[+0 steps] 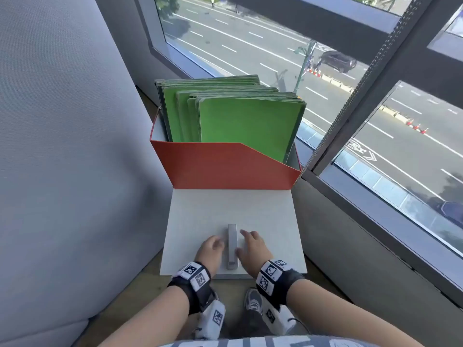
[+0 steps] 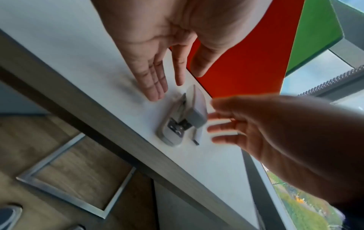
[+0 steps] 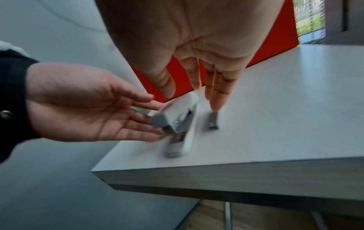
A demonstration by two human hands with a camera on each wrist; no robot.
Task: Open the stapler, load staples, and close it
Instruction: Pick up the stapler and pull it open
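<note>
A grey stapler (image 1: 232, 246) lies lengthwise on the white table (image 1: 225, 209), near its front edge. In the wrist views its top arm (image 2: 195, 115) sits over the base (image 3: 187, 140), with the metal magazine showing between them; blur hides how far apart they are. A short strip of staples (image 3: 213, 122) lies just right of the stapler. My left hand (image 1: 213, 246) hovers at the stapler's left with straight fingers (image 2: 157, 87). My right hand (image 1: 250, 244) hovers at its right, fingertips (image 3: 216, 104) just above the strip. Neither hand holds anything.
A red file box (image 1: 225, 166) holding green folders (image 1: 250, 121) stands at the table's far edge. A grey padded wall (image 1: 62, 146) is on the left, and a window frame (image 1: 350, 209) runs along the right. The table's front edge (image 3: 236, 174) is close to the stapler.
</note>
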